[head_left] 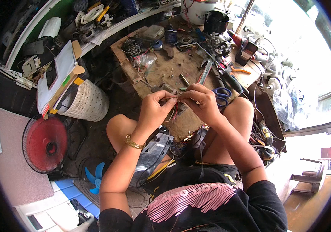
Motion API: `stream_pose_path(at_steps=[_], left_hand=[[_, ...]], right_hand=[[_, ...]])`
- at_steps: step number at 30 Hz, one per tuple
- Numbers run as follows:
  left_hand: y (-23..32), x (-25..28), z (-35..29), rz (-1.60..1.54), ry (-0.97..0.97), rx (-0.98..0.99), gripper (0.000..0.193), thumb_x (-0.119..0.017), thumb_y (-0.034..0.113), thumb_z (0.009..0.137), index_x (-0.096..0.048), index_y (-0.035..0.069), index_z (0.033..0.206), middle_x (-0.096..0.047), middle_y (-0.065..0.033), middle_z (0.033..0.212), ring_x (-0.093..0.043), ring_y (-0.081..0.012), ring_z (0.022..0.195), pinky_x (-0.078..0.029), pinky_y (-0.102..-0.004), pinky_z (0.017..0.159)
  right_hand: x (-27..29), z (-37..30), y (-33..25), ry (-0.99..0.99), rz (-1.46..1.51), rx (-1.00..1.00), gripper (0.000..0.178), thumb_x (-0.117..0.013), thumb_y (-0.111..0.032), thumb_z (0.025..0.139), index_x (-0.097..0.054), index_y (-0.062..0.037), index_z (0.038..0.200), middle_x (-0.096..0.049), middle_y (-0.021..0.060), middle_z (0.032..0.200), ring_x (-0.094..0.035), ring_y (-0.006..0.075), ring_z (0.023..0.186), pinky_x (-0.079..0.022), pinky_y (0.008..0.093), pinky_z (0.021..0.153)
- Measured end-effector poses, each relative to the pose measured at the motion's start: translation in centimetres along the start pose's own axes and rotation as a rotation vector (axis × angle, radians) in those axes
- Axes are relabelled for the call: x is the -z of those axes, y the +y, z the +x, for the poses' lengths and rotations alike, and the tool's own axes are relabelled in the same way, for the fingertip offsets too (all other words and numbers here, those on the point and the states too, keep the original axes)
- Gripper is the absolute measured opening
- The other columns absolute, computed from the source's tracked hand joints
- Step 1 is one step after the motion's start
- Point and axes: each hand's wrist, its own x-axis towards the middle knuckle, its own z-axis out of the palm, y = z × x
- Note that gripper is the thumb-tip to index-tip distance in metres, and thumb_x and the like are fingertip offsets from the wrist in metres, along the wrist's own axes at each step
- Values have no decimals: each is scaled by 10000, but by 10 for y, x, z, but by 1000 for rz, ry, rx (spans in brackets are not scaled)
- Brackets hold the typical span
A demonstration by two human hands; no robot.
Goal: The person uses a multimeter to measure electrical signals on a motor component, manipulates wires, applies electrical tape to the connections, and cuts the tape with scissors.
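Note:
Over the near part of a worn wooden workbench [161,71], my two hands meet with fingertips pinched together. My left hand [154,109], below a gold wristwatch [133,142], is closed on thin wires [175,111]. My right hand [201,103] pinches the same wires from the other side. Red and pale strands hang down between the hands; the fingers hide where they join. Just right of my right hand lie blue-handled scissors [222,92]. A grey metal and plastic housing [152,150] with a black cable rests between my legs, below the left wrist.
Pliers with orange handles [239,70], a red-tipped tool [235,38] and a black cup [216,22] crowd the bench's right and far side. Screws and a clear plastic bag [146,60] lie left. A white basket [86,101] and a red fan [46,144] stand at left.

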Motion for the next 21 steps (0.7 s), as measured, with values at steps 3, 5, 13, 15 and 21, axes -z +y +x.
stream_pose_path(at_steps=[3, 5, 13, 15, 21], left_hand=[[-4, 1, 1, 35, 10, -39, 140, -685, 89, 883, -698, -47, 914, -710, -32, 858, -612, -64, 798, -491, -239, 734], [-2, 2, 1, -9, 11, -14, 139, -685, 85, 881, -701, -47, 923, -713, -37, 862, -616, -64, 799, -496, -240, 733], [-5, 2, 3, -29, 25, -39, 137, -693, 82, 877, -698, -42, 934, -712, -36, 870, -623, -63, 808, -503, -235, 730], [-8, 1, 3, -37, 29, -37, 140, -697, 85, 877, -695, -41, 938, -711, -34, 872, -623, -62, 811, -503, -233, 731], [-16, 1, 8, -48, 2, -58, 140, -712, 94, 875, -687, -24, 947, -704, -25, 875, -617, -56, 810, -500, -230, 737]], right_hand=[[-4, 2, -2, 9, 13, 3, 147, -709, -9, 757, -665, -41, 894, -598, 102, 807, -608, 309, 775, -489, 395, 672], [-5, 2, -3, 15, 36, -11, 153, -706, -7, 760, -662, -43, 902, -600, 104, 814, -609, 313, 778, -488, 398, 671], [-5, 5, -4, -14, -64, -56, 139, -696, -41, 778, -645, -37, 907, -608, 119, 837, -620, 331, 816, -496, 404, 690], [-5, 6, -4, -8, -63, -58, 136, -700, -41, 775, -648, -34, 900, -615, 121, 837, -623, 329, 811, -497, 405, 688], [-10, 7, -5, 1, -24, -164, 139, -724, -30, 774, -656, -20, 895, -639, 106, 841, -627, 260, 731, -479, 349, 625]])
